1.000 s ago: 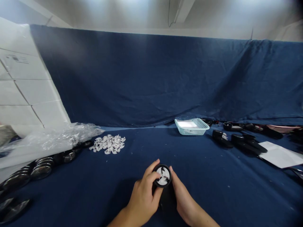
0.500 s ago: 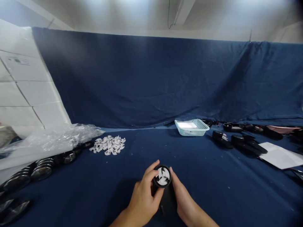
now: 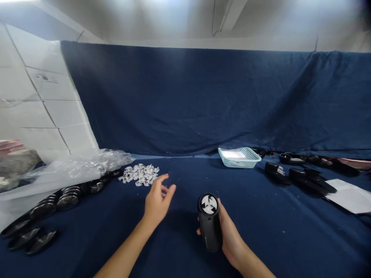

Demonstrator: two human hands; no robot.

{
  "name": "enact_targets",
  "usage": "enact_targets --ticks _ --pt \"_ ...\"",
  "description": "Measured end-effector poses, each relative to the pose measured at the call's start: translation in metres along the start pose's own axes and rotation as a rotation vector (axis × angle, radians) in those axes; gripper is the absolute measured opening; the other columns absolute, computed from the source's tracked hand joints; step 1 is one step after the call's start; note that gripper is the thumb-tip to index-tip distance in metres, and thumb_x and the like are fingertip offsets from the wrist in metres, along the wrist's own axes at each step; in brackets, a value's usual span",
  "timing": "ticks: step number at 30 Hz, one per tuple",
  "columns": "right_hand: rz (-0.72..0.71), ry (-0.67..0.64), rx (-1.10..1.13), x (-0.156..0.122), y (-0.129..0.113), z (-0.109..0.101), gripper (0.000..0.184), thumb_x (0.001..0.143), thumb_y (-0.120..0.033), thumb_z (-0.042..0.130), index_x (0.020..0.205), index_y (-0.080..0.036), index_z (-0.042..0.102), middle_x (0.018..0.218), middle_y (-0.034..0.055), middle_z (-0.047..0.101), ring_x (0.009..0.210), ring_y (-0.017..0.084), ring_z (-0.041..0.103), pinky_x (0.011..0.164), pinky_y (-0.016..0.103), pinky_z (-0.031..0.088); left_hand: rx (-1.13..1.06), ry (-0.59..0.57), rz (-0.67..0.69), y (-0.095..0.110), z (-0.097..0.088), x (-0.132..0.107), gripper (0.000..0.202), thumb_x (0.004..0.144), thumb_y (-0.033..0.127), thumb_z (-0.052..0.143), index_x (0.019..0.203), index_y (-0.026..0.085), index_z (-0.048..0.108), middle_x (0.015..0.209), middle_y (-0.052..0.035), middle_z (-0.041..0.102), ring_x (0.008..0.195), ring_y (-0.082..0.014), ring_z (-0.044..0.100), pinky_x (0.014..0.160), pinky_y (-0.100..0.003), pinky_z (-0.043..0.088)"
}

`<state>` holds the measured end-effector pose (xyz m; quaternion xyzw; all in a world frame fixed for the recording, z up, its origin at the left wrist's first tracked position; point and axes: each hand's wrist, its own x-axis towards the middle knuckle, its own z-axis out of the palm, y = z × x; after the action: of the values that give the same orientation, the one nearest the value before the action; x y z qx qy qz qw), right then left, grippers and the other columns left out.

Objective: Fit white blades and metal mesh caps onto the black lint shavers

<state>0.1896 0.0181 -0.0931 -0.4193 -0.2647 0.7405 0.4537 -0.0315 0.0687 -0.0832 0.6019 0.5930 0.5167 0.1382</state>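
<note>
One black device (image 3: 212, 233) gripped in right hand (image 3: 230, 237), long axis roughly toward bench (image 3: 261, 220) far edge; left hand (image 3: 157, 202) empty, half-open, nearer white pieces (image 3: 139, 175) leftward.

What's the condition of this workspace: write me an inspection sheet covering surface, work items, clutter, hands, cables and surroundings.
Surface: blue cloth, a few pale specks on it.
Work items: black handheld unit, white blade-like pieces in its round end; pile of white parts on the cloth.
Clutter: clear plastic sheeting and glossy dark discs at left; light-blue basket with something white inside; black parts and white paper at right.
Hands: left hand nearest the pile, fingers apart, nothing seen in it; right hand holds the unit.
Cables: thin cord hanging near the ceiling.
Surroundings: blue curtain behind, stacked white boxes at left.
</note>
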Motion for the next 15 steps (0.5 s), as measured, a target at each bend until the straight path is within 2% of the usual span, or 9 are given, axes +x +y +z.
enact_targets --ticks 1,3,5,9,11,13,15 --pt "-0.001 -0.005 -0.001 0.000 0.000 0.000 0.068 0.082 -0.074 0.043 0.087 -0.011 0.067 0.079 0.0104 0.070 0.059 0.022 0.067 0.048 0.026 0.045 -0.002 0.015 -0.097 -0.007 -0.001 0.006 0.041 0.082 0.044 0.059 0.115 0.021 0.056 0.108 -0.0069 0.066 0.072 -0.0156 0.066 0.068 -0.028 0.054" --pt "0.008 -0.014 -0.012 0.001 0.000 0.001 0.068 0.082 -0.074 0.042 0.087 -0.010 0.066 0.083 0.0112 0.070 0.058 0.021 0.067 0.048 0.026 0.045 -0.013 0.012 -0.206 -0.022 -0.001 0.013 0.033 0.083 0.044 0.052 0.097 0.016 0.062 0.085 -0.0065 0.068 0.059 -0.0164 0.065 0.051 -0.025 0.051" --pt "0.008 -0.015 -0.028 0.002 0.001 0.002 0.068 0.083 -0.073 0.042 0.089 -0.010 0.066 0.081 0.0109 0.070 0.057 0.021 0.067 0.048 0.026 0.045 -0.019 -0.019 -0.251 -0.033 0.003 0.013 0.028 0.082 0.037 0.049 0.086 0.014 0.063 0.078 -0.0057 0.068 0.054 -0.0153 0.064 0.047 -0.023 0.048" --pt "-0.035 -0.007 -0.058 0.002 0.004 0.002 0.063 0.084 -0.070 0.044 0.092 -0.011 0.064 0.083 0.0114 0.071 0.058 0.022 0.068 0.048 0.027 0.046 0.031 -0.068 -0.228 -0.041 0.011 0.004 0.023 0.080 0.033 0.049 0.086 0.015 0.063 0.078 -0.0037 0.068 0.057 -0.0137 0.064 0.051 -0.021 0.048" --pt "-0.045 -0.009 -0.067 0.002 0.005 0.001 0.062 0.084 -0.069 0.044 0.092 -0.011 0.064 0.081 0.0112 0.070 0.058 0.022 0.068 0.047 0.027 0.046 0.086 -0.085 -0.206 -0.041 0.009 0.002 0.025 0.083 0.035 0.046 0.088 0.016 0.062 0.077 -0.0032 0.068 0.060 -0.0143 0.066 0.053 -0.021 0.049" --pt "-0.049 -0.003 -0.069 0.000 0.006 0.001 0.061 0.086 -0.068 0.043 0.090 -0.011 0.064 0.075 0.0105 0.069 0.056 0.022 0.067 0.046 0.027 0.046 0.169 -0.092 -0.185 -0.042 -0.003 0.004 0.030 0.087 0.039 0.043 0.090 0.017 0.062 0.075 -0.0029 0.067 0.060 -0.0152 0.066 0.055 -0.022 0.049" --pt "-0.056 0.003 -0.066 -0.001 0.007 0.001 0.061 0.087 -0.068 0.041 0.087 -0.011 0.063 0.070 0.0097 0.068 0.056 0.022 0.067 0.046 0.027 0.046 0.289 -0.078 -0.160 -0.044 -0.028 0.012 0.032 0.088 0.044 0.043 0.090 0.018 0.062 0.078 -0.0035 0.067 0.064 -0.0168 0.066 0.061 -0.024 0.050"
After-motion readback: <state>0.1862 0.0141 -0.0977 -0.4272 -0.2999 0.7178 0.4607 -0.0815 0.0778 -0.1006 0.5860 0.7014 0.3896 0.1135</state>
